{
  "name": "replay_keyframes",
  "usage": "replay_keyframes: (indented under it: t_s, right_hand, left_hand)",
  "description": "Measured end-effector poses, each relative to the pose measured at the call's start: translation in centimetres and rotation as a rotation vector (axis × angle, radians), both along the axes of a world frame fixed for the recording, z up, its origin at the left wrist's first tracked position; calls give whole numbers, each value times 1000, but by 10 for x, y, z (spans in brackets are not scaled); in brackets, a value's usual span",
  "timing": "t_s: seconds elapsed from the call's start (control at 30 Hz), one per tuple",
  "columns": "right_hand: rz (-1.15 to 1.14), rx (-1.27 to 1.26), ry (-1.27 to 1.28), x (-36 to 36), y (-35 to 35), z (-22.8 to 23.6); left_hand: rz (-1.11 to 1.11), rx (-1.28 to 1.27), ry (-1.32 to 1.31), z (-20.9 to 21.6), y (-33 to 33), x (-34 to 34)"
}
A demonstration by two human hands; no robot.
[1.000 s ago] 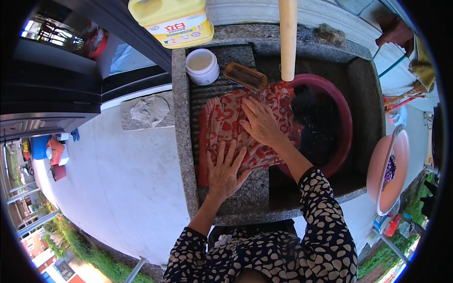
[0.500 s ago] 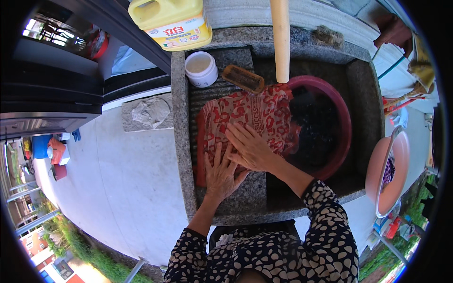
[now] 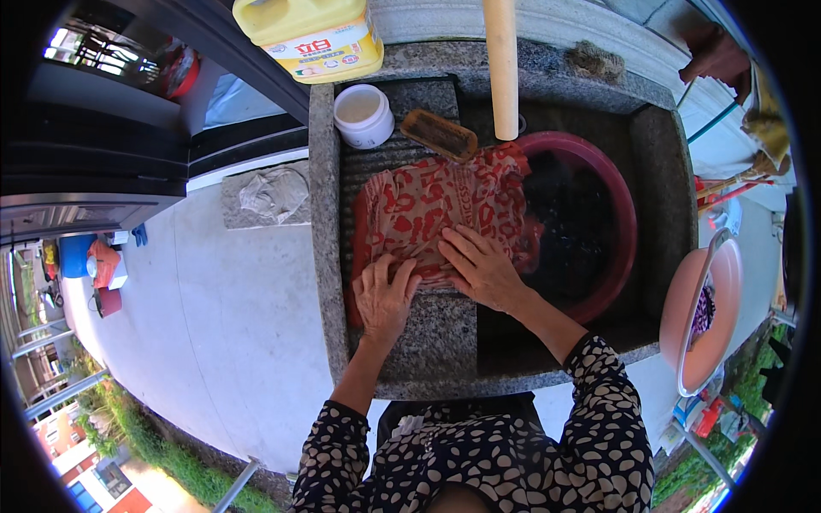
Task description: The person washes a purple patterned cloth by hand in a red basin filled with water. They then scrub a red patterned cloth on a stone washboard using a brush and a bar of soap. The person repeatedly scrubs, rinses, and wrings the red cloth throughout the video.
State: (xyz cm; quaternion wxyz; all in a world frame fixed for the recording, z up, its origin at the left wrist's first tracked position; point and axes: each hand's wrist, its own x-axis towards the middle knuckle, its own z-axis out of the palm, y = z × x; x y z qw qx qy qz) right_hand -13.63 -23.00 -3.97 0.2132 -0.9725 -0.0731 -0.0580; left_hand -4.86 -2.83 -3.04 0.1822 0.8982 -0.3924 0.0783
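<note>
A wet red and greyish patterned cloth (image 3: pixel 419 201) lies spread over the ribbed washboard slab of a stone sink, its right end hanging over a basin's rim. My left hand (image 3: pixel 383 299) is at the cloth's near left edge, fingers bent and closed on the fabric. My right hand (image 3: pixel 492 272) has curled fingers on the near edge further right, where the fabric bunches up. Both thumbs are partly hidden. Just beyond the cloth rests a brown scrubbing brush (image 3: pixel 439 135), next to a white round tub (image 3: pixel 363 117).
A dark red basin (image 3: pixel 629 201) of dark water stands in the stone sink (image 3: pixel 327 256). A yellow detergent jug (image 3: pixel 316 43) is at the far left corner. A wooden pole (image 3: pixel 503 68) juts in from the far side. A pink basin (image 3: pixel 727 299) stands at the right.
Both hands have drawn back toward me, from lying flat on the cloth to curling at its near edge. The cloth's near edge is now bunched and more of its pattern shows.
</note>
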Motion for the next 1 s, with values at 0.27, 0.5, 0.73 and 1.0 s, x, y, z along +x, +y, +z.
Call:
replay_keyframes:
  t_s: [0.27, 0.5, 0.73, 1.0]
  right_hand:
    - [-45, 84, -134, 10, 11, 12]
    - [-107, 241, -132, 2, 13, -10]
    - [-222, 87, -200, 9, 13, -11]
    - [-113, 289, -108, 14, -14, -11]
  left_hand:
    - [-10, -70, 144, -9, 7, 20]
    - [35, -105, 265, 1, 11, 12]
    - [206, -115, 166, -8, -14, 45]
    - [457, -116, 849, -10, -21, 67]
